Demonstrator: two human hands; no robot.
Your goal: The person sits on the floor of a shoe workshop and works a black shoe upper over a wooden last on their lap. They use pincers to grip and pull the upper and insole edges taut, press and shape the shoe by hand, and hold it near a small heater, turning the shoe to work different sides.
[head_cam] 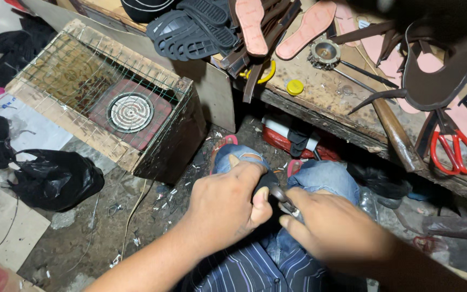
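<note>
Both hands' fingers [263,203] pinching dark strap [268,181]; beyond, mesh-topped wooden box [55,108] with round burner [131,112] inside.

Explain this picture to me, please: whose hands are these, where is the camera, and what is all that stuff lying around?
There is no machine here. A person wears a camera on the head, so you look down at their own two hands over their lap. The left hand grips a small dark piece, and the right hand works on it with a small metal tool; what kind of tool is too hidden to tell. Ahead is a worn wooden workbench with pink insoles, black soles, red-handled scissors and a yellow cap. On the left stands a wooden crate covered with wire mesh, and a black plastic bag lies on the floor.
</note>
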